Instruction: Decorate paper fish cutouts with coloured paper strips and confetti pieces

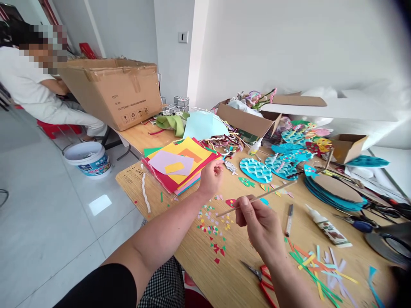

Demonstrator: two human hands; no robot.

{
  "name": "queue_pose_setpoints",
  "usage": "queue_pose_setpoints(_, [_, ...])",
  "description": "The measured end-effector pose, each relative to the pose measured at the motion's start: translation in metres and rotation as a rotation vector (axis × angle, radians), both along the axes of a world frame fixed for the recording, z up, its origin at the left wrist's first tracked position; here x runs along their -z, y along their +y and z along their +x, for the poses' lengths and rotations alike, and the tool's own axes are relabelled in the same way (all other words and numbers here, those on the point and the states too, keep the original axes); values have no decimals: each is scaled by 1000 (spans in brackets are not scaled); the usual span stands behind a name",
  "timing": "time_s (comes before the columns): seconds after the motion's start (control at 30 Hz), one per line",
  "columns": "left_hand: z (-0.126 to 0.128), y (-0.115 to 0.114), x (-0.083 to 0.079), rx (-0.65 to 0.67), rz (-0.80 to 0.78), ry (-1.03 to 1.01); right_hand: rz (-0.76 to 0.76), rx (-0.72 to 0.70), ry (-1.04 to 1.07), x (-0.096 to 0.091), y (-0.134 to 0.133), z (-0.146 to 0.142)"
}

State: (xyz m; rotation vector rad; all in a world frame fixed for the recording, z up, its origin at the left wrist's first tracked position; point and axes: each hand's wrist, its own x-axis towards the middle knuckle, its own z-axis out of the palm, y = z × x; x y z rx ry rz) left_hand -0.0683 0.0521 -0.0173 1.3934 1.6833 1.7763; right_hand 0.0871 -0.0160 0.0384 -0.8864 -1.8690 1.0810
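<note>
My right hand (260, 222) pinches a thin wooden stick (276, 189) between thumb and fingers, slanted above the table. Beyond it, my left hand (212, 176) is closed with the fingers curled in; what they hold, if anything, is hidden. Just past those fingertips shows a small grey-white fish cutout (230, 167). Tiny coloured paper bits (208, 226) lie scattered below both hands. A red fish cutout (230, 202) is partly behind the stick. Left of my left hand are stacked coloured paper sheets (157, 175). Blue ovals with wavy white lines (255, 171) lie further back.
Red-handled scissors (265, 280), a marker (289, 220), a glue bottle (330, 226) and paper strips (321, 269) lie at the right. Round blue-edged cardboard discs (334, 188) are stacked behind. A large carton (128, 94) stands back left, near a seated person (28, 85) and a bucket (86, 158).
</note>
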Motion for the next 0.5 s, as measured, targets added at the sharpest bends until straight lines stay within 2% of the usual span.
queue_pose_setpoints(0.3, [-3, 2, 0, -17, 124, -128, -7, -87, -118, 15, -1, -3])
queue_pose_setpoints(0.5, [-7, 4, -2, -45, 121, -221, 51, 103, -36, 4, 10, 7])
